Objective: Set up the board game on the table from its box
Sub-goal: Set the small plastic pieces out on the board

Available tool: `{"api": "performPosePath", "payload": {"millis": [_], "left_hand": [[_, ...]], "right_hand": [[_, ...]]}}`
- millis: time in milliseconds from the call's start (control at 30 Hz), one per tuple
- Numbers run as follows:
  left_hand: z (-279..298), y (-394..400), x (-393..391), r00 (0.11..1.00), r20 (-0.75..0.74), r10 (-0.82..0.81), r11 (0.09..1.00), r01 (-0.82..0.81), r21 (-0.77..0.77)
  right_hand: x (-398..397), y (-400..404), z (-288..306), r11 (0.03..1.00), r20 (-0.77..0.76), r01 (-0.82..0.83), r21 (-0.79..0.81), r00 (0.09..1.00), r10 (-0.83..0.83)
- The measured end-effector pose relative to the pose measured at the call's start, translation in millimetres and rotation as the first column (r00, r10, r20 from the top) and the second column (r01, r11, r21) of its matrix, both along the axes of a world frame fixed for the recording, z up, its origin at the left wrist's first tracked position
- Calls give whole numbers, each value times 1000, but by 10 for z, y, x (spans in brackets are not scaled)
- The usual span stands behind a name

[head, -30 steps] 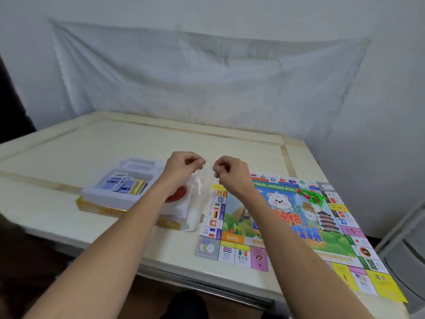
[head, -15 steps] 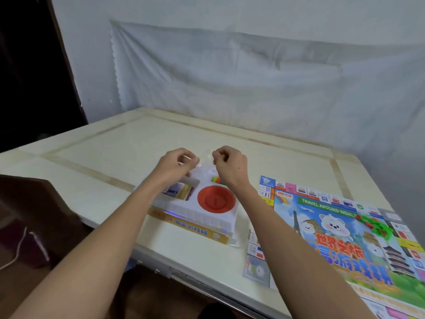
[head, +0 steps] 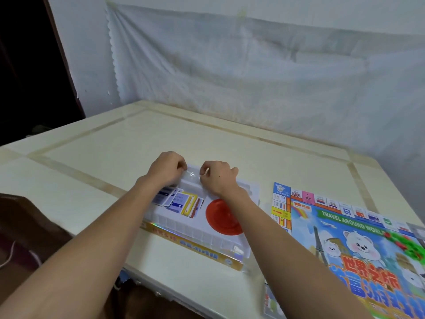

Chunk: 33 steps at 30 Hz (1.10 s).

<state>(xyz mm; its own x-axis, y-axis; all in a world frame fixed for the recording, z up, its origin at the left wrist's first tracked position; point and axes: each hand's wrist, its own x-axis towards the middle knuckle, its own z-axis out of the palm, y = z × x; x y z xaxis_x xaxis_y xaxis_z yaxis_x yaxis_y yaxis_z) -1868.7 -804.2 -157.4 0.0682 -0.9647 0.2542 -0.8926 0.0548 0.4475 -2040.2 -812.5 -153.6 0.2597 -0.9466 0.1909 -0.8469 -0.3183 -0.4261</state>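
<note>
The open game box (head: 195, 246) lies near the table's front edge, with a white plastic insert (head: 181, 223) in it. Loose cards (head: 181, 202) lie in the insert's left compartment and a red round dish (head: 220, 218) sits on its right side. My left hand (head: 167, 170) and my right hand (head: 218, 177) both pinch a small clear plastic bag (head: 192, 174) between them, over the far side of the insert. What the bag holds is not visible. The colourful game board (head: 358, 247) lies unfolded to the right of the box.
The pale table (head: 110, 157) has tan inlay strips and its front edge runs below the box. A white cloth (head: 253, 72) hangs on the wall behind. A dark brown chair (head: 25, 229) stands at the lower left.
My view has swung left, so the box moved towards the centre and the board slid right. Both hands, still pinching the clear bag, have lowered towards the far side of the insert.
</note>
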Motion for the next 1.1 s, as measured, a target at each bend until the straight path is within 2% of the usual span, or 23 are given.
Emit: {"api": "performPosePath", "payload": {"millis": [133, 233, 500, 667, 833, 1100], "left_hand": [[-52, -28, -15, 977, 212, 13, 1000, -9, -19], [-56, -37, -41, 962, 271, 29, 999, -37, 26], [192, 52, -177, 994, 105, 4, 985, 14, -170], [368, 180, -768, 991, 24, -134, 965, 136, -224], [378, 351, -1661, 955, -46, -291, 936, 275, -218], [115, 481, -3123, 870, -102, -482, 875, 474, -97]], "right_hand": [[31, -44, -68, 997, -138, -22, -72, 990, 12], [47, -7, -90, 997, -213, -61, -55, 976, 48], [-155, 109, 115, 993, 25, -38, -115, 999, 41], [-706, 290, 203, 994, 140, 57, -91, 989, -44], [-1530, 559, 172, 982, 154, 187, -31, 972, -180], [-3075, 987, -117, 922, 222, 386, 22, 897, -381]]}}
